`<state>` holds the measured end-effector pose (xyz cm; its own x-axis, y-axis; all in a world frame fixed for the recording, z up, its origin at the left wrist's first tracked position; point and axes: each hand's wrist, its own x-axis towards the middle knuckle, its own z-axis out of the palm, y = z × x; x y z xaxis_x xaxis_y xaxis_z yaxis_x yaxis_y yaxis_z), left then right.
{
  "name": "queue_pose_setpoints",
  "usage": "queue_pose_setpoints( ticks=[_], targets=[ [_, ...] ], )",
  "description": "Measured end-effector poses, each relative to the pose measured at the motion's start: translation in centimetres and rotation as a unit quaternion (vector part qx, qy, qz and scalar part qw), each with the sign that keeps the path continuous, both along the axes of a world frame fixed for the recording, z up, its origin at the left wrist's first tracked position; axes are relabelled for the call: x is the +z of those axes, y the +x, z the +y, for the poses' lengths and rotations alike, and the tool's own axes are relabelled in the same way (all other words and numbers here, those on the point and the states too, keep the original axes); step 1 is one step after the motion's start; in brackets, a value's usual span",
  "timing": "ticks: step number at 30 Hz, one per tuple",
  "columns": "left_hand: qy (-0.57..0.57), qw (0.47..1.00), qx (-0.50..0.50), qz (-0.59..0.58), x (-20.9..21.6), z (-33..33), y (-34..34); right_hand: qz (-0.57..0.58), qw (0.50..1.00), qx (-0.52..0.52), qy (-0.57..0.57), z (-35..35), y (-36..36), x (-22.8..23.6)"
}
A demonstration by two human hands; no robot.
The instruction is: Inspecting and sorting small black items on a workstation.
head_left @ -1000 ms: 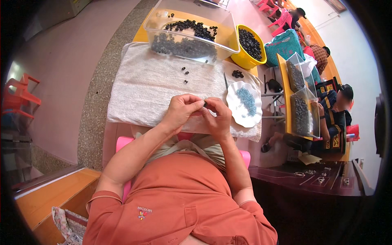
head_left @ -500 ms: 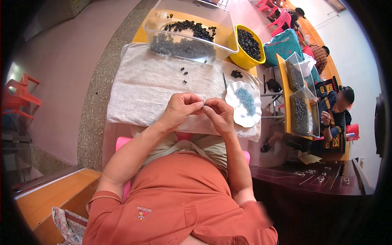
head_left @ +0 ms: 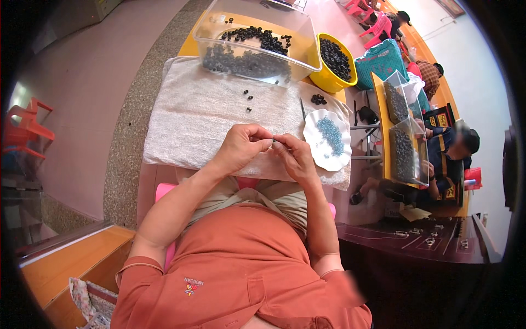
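Note:
Over the near part of a white towel [head_left: 186, 120], my left hand [head_left: 241, 147] and my right hand [head_left: 297, 159] meet fingertip to fingertip. Both are closed in a pinch around one small dark piece [head_left: 273, 141], mostly covered by the fingers. Beyond them on the towel lie a few loose small black pieces [head_left: 250, 97]. To the right of my right hand sits a white plate with a wavy rim [head_left: 330, 165], holding many tiny blue pieces [head_left: 329, 135]. A thin dark tool [head_left: 302, 109] rests by the plate's far left edge, near a cluster of black ring-like pieces [head_left: 318, 99].
A clear plastic tub [head_left: 257, 55] of black pieces stands at the table's far side, beside a yellow tub [head_left: 317, 77] of similar pieces. To the right, clear boxes [head_left: 406, 156] with dark contents stand before another person [head_left: 452, 145]. A red chair [head_left: 24, 129] is far left.
My fingers shift slightly around the small dark piece, my right fingers tilting a little. At the right, the other person leans forward and moves both hands to the clear boxes.

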<state>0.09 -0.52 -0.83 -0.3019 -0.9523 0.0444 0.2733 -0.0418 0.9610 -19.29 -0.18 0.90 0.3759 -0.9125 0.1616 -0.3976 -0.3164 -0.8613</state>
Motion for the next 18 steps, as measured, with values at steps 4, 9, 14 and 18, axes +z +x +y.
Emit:
queue_pose_setpoints(
  ticks=[4,9,14,18],
  targets=[
    [-0.008,0.999,0.013,-0.041,0.0,0.1,-0.1,0.050,0.998,-0.003,-0.027,0.1,0.0,0.4],
    [-0.032,0.995,0.031,-0.087,0.0,0.2,-0.4,0.092,0.992,-0.009,-0.082,0.1,0.1,0.2],
    [-0.041,0.991,0.047,-0.121,0.1,0.3,-0.4,0.077,0.996,-0.021,-0.050,0.3,0.4,0.3],
    [0.005,0.999,0.033,-0.035,-0.2,0.2,-0.3,0.043,0.998,-0.019,-0.035,-0.1,0.3,-0.5]
  ],
)
